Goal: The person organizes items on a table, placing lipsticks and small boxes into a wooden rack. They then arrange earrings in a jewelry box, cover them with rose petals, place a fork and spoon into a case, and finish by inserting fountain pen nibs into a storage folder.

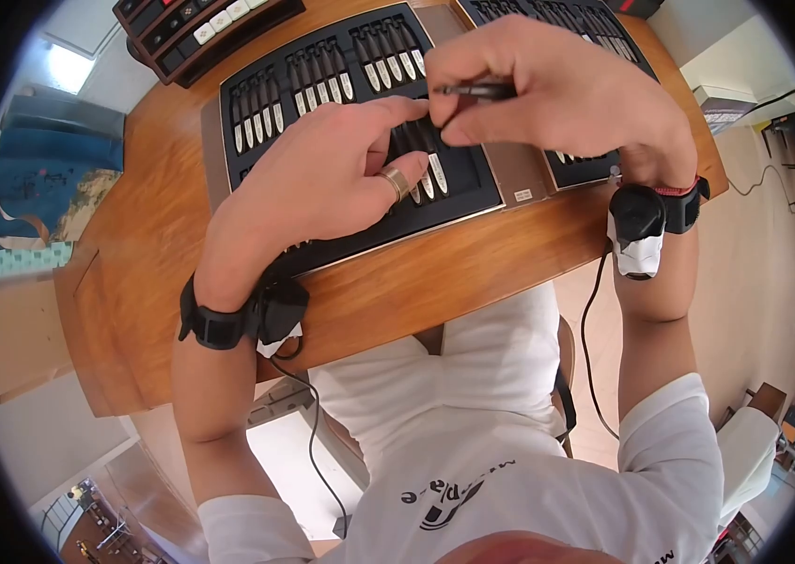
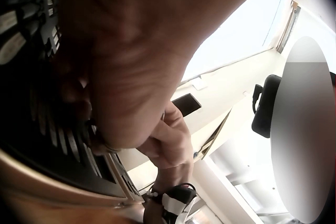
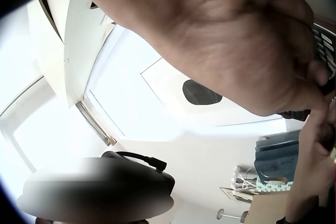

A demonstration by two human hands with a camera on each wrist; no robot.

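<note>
My right hand [image 1: 548, 89] is raised over the right part of an open case [image 1: 487, 193], gripping a dark slender tool [image 1: 477, 91] whose narrow end points left. Close beside it, my left hand [image 1: 322, 174] lies palm down over the same case, its index finger stretched toward the right fingertips. The left thumb, with a ring [image 1: 396, 182] on it, is spread apart from that finger, near several dark slender pieces with white labelled ends [image 1: 435, 174]. The palm and wrist fill much of both wrist views, hiding part of the fingertips' work.
More groups of such pieces [image 1: 322, 80] sit in the case's black insert. A second case [image 1: 595, 38] lies to the right on the wooden table [image 1: 397, 282]. At the back left stands a dark rack with white blocks [image 1: 219, 23]. Wrist-camera cables [image 1: 318, 442] hang below the table edge.
</note>
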